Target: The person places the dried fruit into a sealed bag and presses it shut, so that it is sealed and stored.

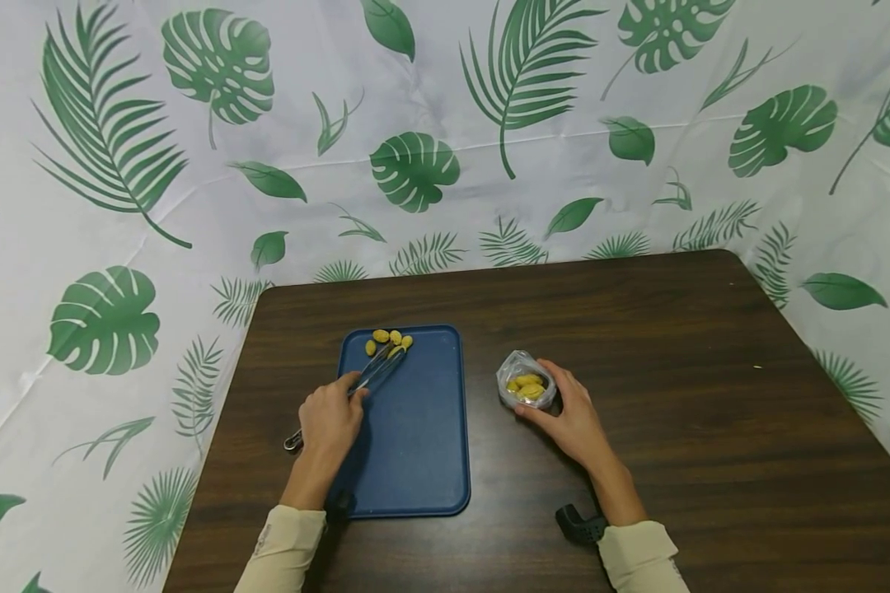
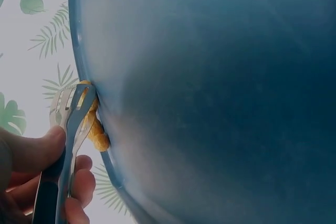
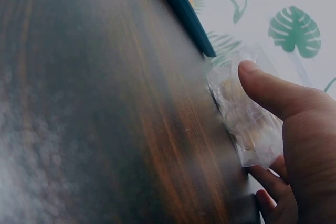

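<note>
My left hand (image 1: 332,418) grips a pair of metal tongs (image 1: 377,369), thumb on one side and fingers on the other. The slotted tips of the tongs are at several small yellow oval pieces (image 1: 381,336) at the far left corner of the blue tray (image 1: 415,461). In the left wrist view the tips overlap the yellow pieces (image 2: 100,141); whether one is pinched I cannot tell. With thumb and fingers curled round it, my right hand (image 1: 574,416) holds a clear plastic bag (image 1: 515,364) standing on the table, its mouth open. More yellow pieces (image 1: 530,387) lie inside the bag.
The tray lies on a dark wood-grain table (image 1: 638,329), left of the bag. Behind the table hangs a white cloth (image 1: 326,231) printed with green leaves. A black band (image 1: 580,525) is at the right wrist. A tiny pale speck (image 1: 758,366) lies far right on the table.
</note>
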A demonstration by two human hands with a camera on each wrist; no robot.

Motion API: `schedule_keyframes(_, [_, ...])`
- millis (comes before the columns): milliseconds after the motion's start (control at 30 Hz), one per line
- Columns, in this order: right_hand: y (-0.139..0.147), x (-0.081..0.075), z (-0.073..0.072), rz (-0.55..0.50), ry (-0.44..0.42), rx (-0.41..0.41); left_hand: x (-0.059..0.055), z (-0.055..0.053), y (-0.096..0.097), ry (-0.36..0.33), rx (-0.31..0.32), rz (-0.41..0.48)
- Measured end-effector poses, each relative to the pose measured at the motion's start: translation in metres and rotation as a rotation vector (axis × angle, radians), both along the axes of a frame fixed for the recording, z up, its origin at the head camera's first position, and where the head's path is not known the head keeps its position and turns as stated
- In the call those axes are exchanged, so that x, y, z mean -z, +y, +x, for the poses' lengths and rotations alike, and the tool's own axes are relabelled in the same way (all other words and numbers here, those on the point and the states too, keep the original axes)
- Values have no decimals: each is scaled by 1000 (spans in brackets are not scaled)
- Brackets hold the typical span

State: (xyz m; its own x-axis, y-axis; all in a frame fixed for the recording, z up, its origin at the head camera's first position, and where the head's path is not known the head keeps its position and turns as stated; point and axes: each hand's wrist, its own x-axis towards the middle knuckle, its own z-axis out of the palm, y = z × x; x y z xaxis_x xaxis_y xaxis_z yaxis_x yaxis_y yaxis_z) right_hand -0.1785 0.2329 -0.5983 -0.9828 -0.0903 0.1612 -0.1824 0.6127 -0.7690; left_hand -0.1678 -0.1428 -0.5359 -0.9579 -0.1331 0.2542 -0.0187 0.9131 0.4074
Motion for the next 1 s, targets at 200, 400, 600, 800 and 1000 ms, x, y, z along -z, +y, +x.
schedule_keyframes(200, [-1,0,-1,1,5,0,2,2,-1,43,8,17])
schedule_keyframes(400, [-1,-2,1,-23,2,-8,-1,5,-1,84,21,35])
schedule_keyframes(600, [-1,-5,1,-61,20,-16,-6,6,0,118,22,44])
schedule_keyframes(800, [0,-3,0,-86,39,-30,-9,8,2,148,31,42])
schedule_keyframes(1000, [0,-4,2,-92,24,-27,-12,10,4,163,41,61])
